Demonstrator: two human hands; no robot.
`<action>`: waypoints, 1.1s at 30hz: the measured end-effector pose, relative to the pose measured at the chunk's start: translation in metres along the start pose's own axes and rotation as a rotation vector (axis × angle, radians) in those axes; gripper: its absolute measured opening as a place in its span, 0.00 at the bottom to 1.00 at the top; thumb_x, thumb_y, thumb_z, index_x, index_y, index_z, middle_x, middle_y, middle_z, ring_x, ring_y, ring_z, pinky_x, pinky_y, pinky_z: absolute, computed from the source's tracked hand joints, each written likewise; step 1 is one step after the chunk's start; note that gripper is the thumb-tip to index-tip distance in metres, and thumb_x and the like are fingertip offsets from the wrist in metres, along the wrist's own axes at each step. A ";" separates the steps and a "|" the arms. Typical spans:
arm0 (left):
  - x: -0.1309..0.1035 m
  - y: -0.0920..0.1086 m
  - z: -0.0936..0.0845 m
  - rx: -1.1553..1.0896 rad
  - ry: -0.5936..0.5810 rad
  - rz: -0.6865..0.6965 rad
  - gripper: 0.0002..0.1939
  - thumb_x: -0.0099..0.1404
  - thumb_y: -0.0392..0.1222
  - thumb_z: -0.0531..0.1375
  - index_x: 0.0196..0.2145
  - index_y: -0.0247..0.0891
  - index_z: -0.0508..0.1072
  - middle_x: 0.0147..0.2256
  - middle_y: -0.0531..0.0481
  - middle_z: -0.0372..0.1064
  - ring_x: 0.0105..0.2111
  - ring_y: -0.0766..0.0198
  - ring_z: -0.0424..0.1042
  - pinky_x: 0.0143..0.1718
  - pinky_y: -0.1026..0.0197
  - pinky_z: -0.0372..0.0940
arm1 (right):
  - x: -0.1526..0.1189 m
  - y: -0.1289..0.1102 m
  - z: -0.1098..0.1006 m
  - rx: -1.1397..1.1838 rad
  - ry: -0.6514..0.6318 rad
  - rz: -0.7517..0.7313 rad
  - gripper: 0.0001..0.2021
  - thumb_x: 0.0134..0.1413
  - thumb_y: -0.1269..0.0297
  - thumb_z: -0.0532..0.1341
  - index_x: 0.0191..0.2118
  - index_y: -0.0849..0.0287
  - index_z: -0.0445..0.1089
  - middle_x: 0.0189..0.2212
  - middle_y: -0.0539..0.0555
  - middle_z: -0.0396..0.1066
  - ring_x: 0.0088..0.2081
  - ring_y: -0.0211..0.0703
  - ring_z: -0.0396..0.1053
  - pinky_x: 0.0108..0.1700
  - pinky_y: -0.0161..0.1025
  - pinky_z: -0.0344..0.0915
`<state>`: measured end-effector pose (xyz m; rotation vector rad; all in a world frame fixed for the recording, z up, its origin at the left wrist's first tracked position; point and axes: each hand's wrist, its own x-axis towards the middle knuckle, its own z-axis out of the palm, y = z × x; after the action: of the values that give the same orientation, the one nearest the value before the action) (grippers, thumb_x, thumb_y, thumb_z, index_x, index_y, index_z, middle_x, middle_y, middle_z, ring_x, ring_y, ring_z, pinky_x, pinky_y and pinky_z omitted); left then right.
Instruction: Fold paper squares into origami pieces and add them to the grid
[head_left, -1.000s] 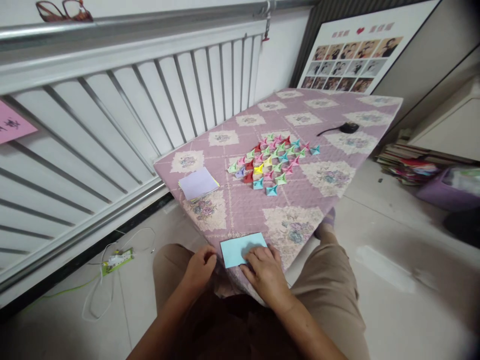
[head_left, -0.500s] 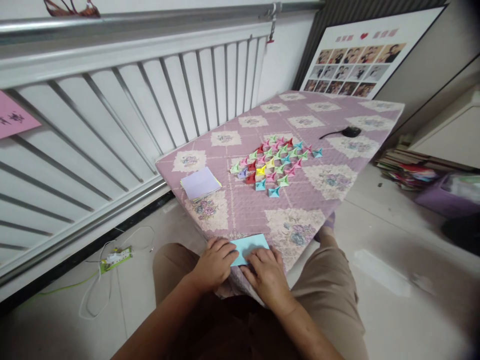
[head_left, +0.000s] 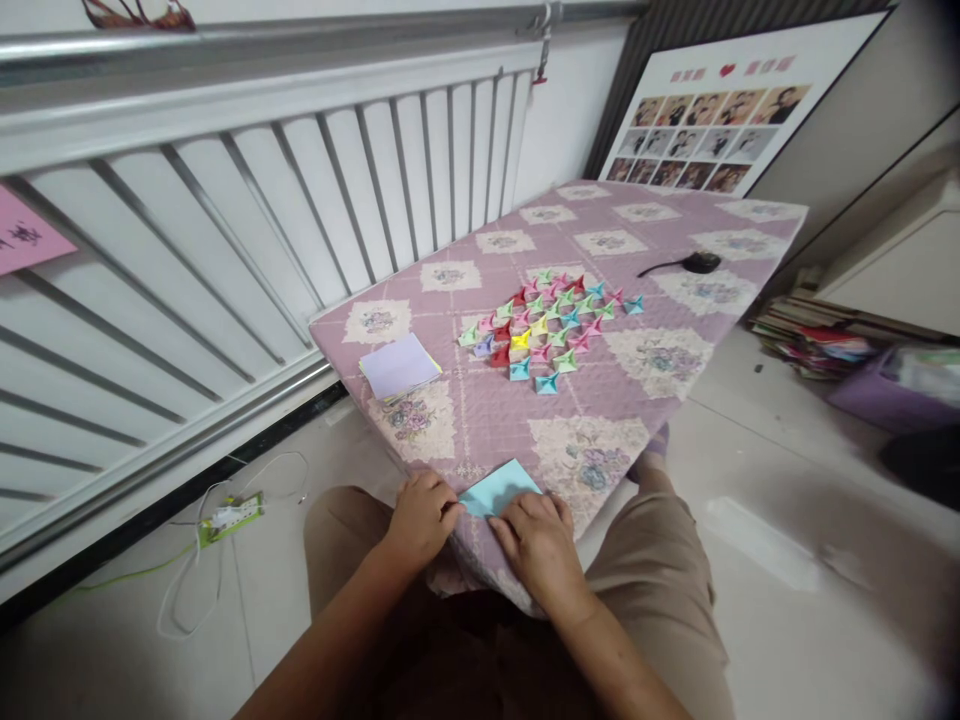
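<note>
The left hand (head_left: 426, 515) has its thumb and fingertips drawn together and seems to pinch the left corner of a light blue paper (head_left: 501, 487). The right hand (head_left: 541, 540) rests with fingers bent over the paper's near right part; whether its thumb grips underneath cannot be told. The paper lies between the hands, near the surface's (head_left: 487, 430) close corner.

For clean work, the right hand would do best to weigh the paper down lightly while the left lines up edge with edge before any crease is pressed. The quilted-looking cover may blunt a sharp line, so firm, even strokes should help.

Farther out, a stack of paper (head_left: 397, 367), lilac on top, lies left of the small folded pieces (head_left: 520, 342), both well apart from the hands.
</note>
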<state>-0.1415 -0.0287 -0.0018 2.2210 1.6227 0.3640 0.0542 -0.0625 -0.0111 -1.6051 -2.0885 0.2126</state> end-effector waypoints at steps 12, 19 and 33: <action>0.007 0.001 0.002 -0.018 -0.026 -0.125 0.11 0.64 0.44 0.58 0.26 0.38 0.71 0.32 0.50 0.68 0.36 0.62 0.66 0.39 0.59 0.56 | 0.010 -0.001 0.003 -0.090 -0.013 0.104 0.13 0.56 0.57 0.61 0.24 0.56 0.68 0.29 0.52 0.67 0.36 0.46 0.61 0.38 0.42 0.48; 0.010 0.001 0.002 0.069 -0.008 -0.092 0.12 0.64 0.45 0.59 0.25 0.38 0.70 0.30 0.51 0.67 0.34 0.62 0.66 0.36 0.59 0.56 | 0.012 0.000 0.004 -0.104 0.003 0.104 0.13 0.54 0.58 0.63 0.23 0.56 0.66 0.28 0.51 0.66 0.35 0.46 0.61 0.37 0.43 0.48; 0.008 -0.001 0.001 0.092 -0.034 -0.098 0.09 0.65 0.46 0.58 0.32 0.38 0.68 0.34 0.51 0.68 0.39 0.59 0.66 0.40 0.57 0.57 | 0.009 0.005 0.007 -0.069 0.050 0.090 0.07 0.56 0.62 0.61 0.28 0.55 0.67 0.29 0.51 0.68 0.36 0.45 0.62 0.38 0.41 0.48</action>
<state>-0.1400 -0.0212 -0.0033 2.1912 1.7550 0.2278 0.0534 -0.0509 -0.0170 -1.7295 -2.0083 0.1310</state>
